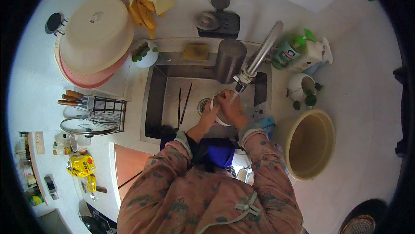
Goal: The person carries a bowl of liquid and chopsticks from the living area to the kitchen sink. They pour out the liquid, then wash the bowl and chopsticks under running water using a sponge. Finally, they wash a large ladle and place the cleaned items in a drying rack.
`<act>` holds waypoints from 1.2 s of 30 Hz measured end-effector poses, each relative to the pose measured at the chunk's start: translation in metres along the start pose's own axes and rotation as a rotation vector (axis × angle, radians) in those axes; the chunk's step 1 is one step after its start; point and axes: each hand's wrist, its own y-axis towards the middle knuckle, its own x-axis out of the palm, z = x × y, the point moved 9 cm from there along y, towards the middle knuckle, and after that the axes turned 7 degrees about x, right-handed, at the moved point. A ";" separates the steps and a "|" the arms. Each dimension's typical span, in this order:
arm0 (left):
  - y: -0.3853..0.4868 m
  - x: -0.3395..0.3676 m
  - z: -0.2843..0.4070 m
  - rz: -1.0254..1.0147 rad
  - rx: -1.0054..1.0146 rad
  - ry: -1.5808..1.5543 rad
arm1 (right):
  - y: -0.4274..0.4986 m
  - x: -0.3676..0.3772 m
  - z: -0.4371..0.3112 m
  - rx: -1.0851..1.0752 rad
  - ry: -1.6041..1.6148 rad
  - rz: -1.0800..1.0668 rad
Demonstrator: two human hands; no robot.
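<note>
In the metal sink (175, 104), my left hand (207, 119) grips the side of a white-rimmed bowl (223, 117). My right hand (231, 106) is at the bowl's inside and far edge, its fingers bent, under a thin stream of water from the faucet (264, 49). Whether something lies between the right fingers cannot be told. Two dark chopsticks (179, 107) lie on the sink floor, left of the drain (203, 106). A blue cloth or packet (266, 125) rests at the sink's right front edge, beside my right wrist.
A dark cylinder (231, 60) and a sponge (196, 52) stand behind the sink. On the right are a soap bottle (287, 54), a potted plant (301, 86) and a beige bucket (311, 145). Left are stacked basins (97, 36) and a rack (108, 112) with knives and a lid.
</note>
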 end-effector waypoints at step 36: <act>0.010 0.003 0.024 -0.225 0.198 -0.101 | -0.023 0.011 0.015 0.816 1.468 0.246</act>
